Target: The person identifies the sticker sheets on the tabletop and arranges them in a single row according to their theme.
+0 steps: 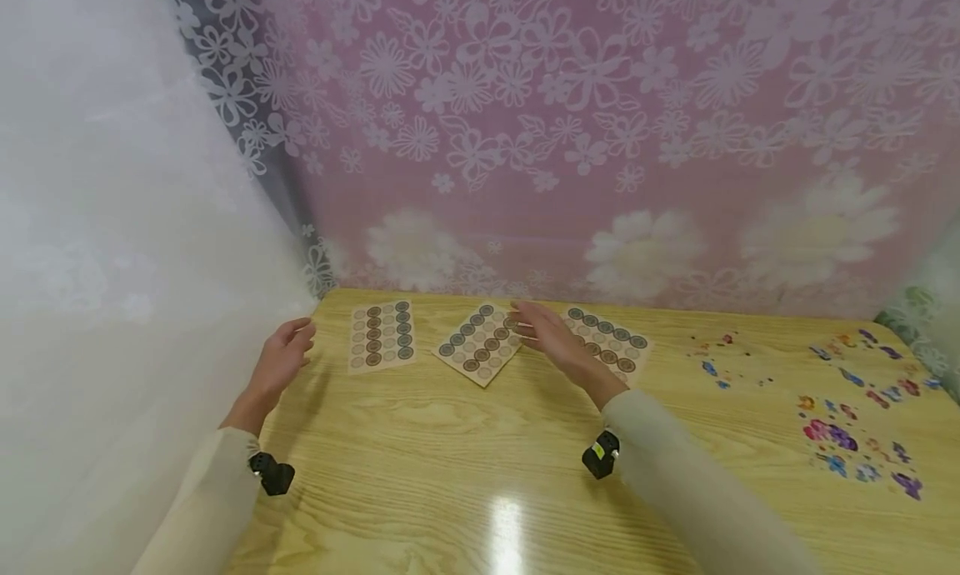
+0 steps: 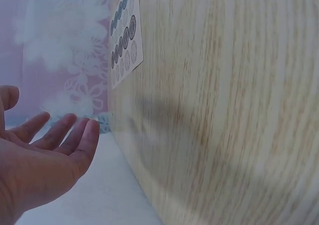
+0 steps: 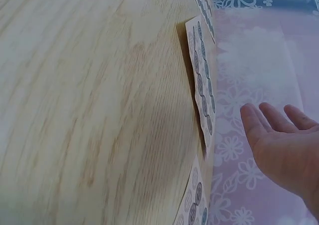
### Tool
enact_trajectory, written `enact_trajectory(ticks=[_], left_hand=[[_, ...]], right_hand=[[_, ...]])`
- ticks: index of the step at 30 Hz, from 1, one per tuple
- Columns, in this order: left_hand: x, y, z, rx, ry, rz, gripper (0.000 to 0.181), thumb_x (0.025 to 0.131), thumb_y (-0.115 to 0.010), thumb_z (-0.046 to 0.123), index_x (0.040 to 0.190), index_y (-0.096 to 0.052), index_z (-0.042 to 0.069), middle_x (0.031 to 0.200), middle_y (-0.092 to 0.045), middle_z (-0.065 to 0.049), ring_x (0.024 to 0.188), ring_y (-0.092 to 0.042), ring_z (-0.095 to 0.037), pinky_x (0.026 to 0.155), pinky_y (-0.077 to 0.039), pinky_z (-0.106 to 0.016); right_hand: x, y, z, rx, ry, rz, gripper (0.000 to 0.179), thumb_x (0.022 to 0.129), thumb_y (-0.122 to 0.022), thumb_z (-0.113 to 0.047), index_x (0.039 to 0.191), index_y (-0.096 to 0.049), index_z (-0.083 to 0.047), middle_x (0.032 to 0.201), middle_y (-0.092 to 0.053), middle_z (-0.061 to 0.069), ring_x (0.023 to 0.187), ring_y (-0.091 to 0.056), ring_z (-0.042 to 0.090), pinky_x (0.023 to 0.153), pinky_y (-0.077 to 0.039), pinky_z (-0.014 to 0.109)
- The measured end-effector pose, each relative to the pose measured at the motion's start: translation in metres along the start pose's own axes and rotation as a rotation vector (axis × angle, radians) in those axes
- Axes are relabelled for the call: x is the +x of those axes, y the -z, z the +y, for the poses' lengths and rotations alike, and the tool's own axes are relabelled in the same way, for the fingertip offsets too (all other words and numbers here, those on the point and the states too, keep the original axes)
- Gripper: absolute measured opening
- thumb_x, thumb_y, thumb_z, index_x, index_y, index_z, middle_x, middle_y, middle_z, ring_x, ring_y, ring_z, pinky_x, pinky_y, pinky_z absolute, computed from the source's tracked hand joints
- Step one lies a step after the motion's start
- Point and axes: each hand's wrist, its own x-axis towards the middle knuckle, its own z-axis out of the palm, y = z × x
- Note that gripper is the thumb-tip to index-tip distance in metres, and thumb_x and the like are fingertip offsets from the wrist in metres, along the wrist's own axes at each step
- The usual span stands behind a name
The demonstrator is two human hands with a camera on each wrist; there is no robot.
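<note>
Three sheets of round stickers lie along the back of the wood-grain table [image 1: 420, 450]. The left sheet [image 1: 381, 336] lies nearly straight, its circles in dark, brown and pale columns. Turned at an angle, the middle sheet [image 1: 480, 342] shows a raised edge in the right wrist view. My right hand [image 1: 551, 337] is above the table between the middle and right sheets, fingers extended, and overlaps part of the right sheet [image 1: 611, 335]. To the left of the left sheet, my left hand [image 1: 281, 360] hovers with relaxed fingers, holding nothing. Its shadow falls on the table.
Colourful flower and butterfly decals [image 1: 847, 433] are spread over the table's right side. A pink floral curtain [image 1: 540, 142] hangs behind the table, and a white sheet [image 1: 135, 225] hangs at the left. Black wrist cameras sit on both sleeves.
</note>
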Motion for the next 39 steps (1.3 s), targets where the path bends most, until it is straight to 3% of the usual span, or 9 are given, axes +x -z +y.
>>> enact_trajectory(ticks=[5,14,24,30,36,39], left_hand=[[0.010,0.003,-0.008,-0.064,0.014,-0.009,0.065,0.104,-0.037,0.038,0.151,-0.016,-0.001,0.149,-0.023,-0.030,0.135,-0.027,-0.044,0.104,-0.031,-0.054],[0.025,0.000,-0.020,-0.131,0.111,0.023,0.063,0.104,-0.038,0.035,0.150,-0.019,-0.004,0.147,-0.028,-0.028,0.133,-0.031,-0.041,0.103,-0.034,-0.051],[0.038,0.000,-0.021,-0.242,0.143,-0.038,0.062,0.105,-0.032,0.033,0.150,-0.014,-0.006,0.147,-0.025,-0.031,0.133,-0.032,-0.041,0.103,-0.036,-0.046],[0.049,-0.001,-0.021,-0.249,0.199,-0.047,0.059,0.105,-0.033,0.027,0.150,-0.013,-0.006,0.147,-0.025,-0.031,0.132,-0.034,-0.041,0.101,-0.039,-0.042],[0.060,-0.003,-0.023,-0.230,0.271,-0.037,0.063,0.104,-0.036,0.029,0.149,-0.013,-0.009,0.145,-0.030,-0.031,0.127,-0.041,-0.039,0.100,-0.040,-0.043],[0.063,-0.004,-0.024,-0.211,0.284,-0.037,0.064,0.104,-0.036,0.029,0.148,-0.012,-0.011,0.143,-0.033,-0.031,0.125,-0.044,-0.038,0.099,-0.041,-0.042]], right_hand=[[0.017,-0.011,0.001,0.076,-0.047,-0.003,0.059,0.104,-0.032,-0.044,0.150,-0.027,-0.008,0.149,-0.033,0.019,0.133,-0.034,0.038,0.107,-0.029,0.048],[0.046,-0.036,0.017,0.260,-0.084,-0.013,0.061,0.104,-0.032,-0.044,0.149,-0.027,-0.004,0.149,-0.032,0.021,0.132,-0.037,0.036,0.107,-0.031,0.047],[0.067,-0.055,0.020,0.482,-0.086,-0.091,0.067,0.104,-0.030,-0.046,0.150,-0.020,0.001,0.151,-0.024,0.024,0.136,-0.028,0.038,0.109,-0.027,0.044],[0.085,-0.068,0.025,0.646,-0.116,-0.167,0.067,0.105,-0.028,-0.043,0.151,-0.012,0.003,0.154,-0.015,0.025,0.140,-0.019,0.037,0.111,-0.022,0.043],[0.100,-0.081,0.031,0.696,-0.154,-0.238,0.073,0.104,-0.026,-0.047,0.151,-0.003,0.003,0.155,-0.006,0.025,0.142,-0.013,0.035,0.113,-0.018,0.040],[0.105,-0.085,0.032,0.717,-0.184,-0.234,0.076,0.102,-0.030,-0.049,0.151,-0.003,0.002,0.156,-0.006,0.024,0.142,-0.013,0.033,0.113,-0.017,0.039]])
